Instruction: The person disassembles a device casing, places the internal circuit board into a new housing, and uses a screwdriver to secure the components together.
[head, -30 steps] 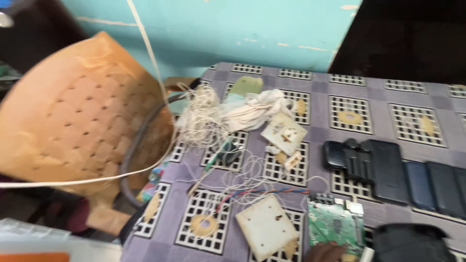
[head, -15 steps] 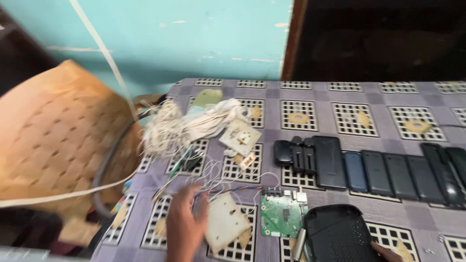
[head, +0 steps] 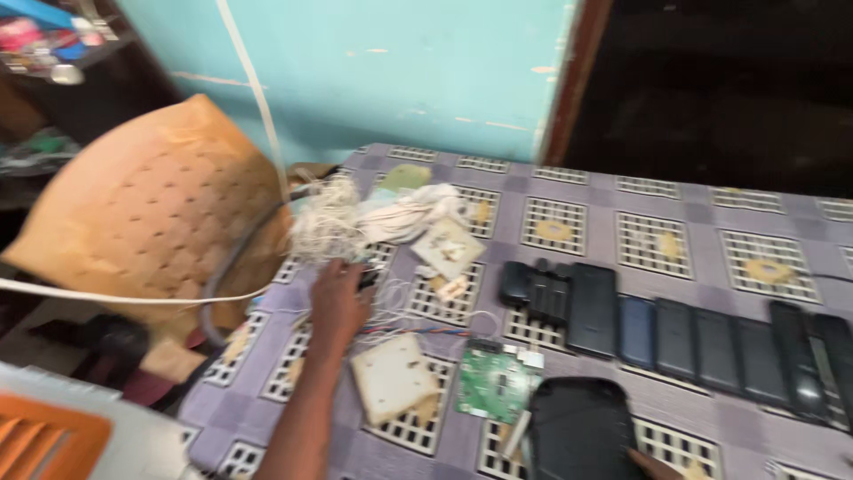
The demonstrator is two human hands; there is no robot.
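Head view shows the left hand reaching across the patterned tablecloth into a tangle of thin wires, its fingers curled over something dark that motion blur hides, so I cannot tell if they grip. Just beside the forearm lies a pale square cover plate, next to a green circuit board. Only the right hand's fingertips show, touching a black casing; their grip is unclear.
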